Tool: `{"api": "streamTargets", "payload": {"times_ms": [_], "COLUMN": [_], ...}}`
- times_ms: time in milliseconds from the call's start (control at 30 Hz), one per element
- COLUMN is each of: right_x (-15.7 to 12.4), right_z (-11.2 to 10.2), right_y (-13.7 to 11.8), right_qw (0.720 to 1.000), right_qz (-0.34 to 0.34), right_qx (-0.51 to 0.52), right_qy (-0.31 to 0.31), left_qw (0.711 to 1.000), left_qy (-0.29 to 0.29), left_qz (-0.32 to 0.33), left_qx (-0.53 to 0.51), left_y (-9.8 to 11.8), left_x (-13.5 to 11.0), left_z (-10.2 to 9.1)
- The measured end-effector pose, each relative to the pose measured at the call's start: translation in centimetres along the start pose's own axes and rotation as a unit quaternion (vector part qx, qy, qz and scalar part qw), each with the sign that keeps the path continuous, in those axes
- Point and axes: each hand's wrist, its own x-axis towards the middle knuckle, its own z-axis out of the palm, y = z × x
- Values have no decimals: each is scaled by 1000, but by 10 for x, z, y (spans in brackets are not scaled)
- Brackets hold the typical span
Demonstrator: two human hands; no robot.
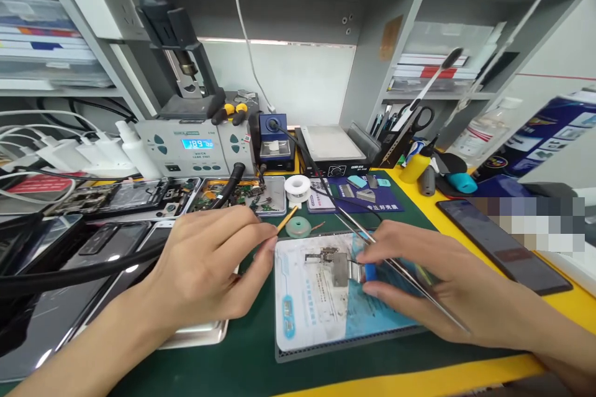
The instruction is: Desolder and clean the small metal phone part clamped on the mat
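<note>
My left hand (pixel 209 260) is closed in a pinch on a thin yellow stick (pixel 286 221), its tip pointing up and right. My right hand (pixel 433 279) is closed, with metal tweezers (pixel 405 270) lying across it. Between its thumb and index finger is a small piece with a blue end (pixel 370 272) and a silver section. That piece meets a flat grey metal plate (pixel 341 269) above a white and blue booklet (pixel 316 316). Beside the plate on the booklet lies a small dark metal part (pixel 321 255). How these parts join is too small to tell.
A green solder-wick spool (pixel 298 227) and a white spool (pixel 297 187) sit beyond the booklet. Phones (pixel 93 273) lie at left under a black hose (pixel 84 276). A hot-air station (pixel 198 146) stands behind. Another phone (pixel 503 245) lies at right.
</note>
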Motion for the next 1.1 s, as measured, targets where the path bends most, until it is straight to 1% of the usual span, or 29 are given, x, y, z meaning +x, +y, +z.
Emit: {"api": "streamTargets", "payload": {"times_ms": [233,367,533,733,1100], "right_x": [2,2,1,2,3], "right_z": [-1,0,-1,-1,-1], "right_y": [-4,-5,-5,-4,-5], "right_qw": [1000,1000,1000,1000,1000], "right_qz": [7,12,8,6,1], "right_qx": [-8,-10,-19,-24,-30], "right_qy": [4,2,0,-7,2], "left_qw": [999,998,998,998,997], "left_qy": [-40,-51,-58,-61,-68], "left_qz": [13,18,18,17,15], "left_qx": [-11,-17,-25,-31,-37], "left_y": [2,4,6,6,9], "left_x": [-2,-1,-4,-4,-5], "left_z": [6,5,4,6,5]}}
